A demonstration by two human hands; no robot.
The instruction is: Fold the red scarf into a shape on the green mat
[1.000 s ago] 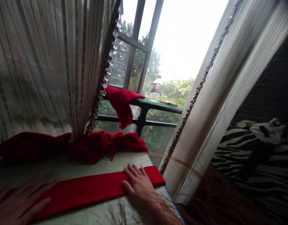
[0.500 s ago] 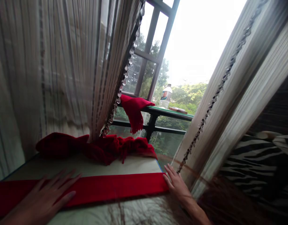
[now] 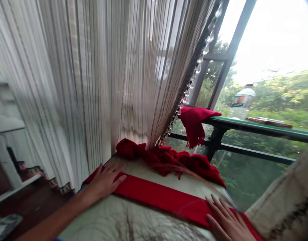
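Red strip [image 3: 159,196] x1 w/ 2 hands [image 3: 105,180] [image 3: 226,219]

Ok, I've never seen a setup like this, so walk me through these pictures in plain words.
There is no machine here: you are looking at a person's own bare hands. One camera, worn on the head, looks forward and down, so you see roughly what the person sees.

On a pale table lies a long, flat strip of red cloth, likely a scarf. The left hand and the right hand rest on it, fingers spread; neither grips anything.

Beyond it lies a crumpled red fringed scarf. Past the striped curtain, another fringed red scarf hangs over the window rail, where a clear plastic bottle also stands.
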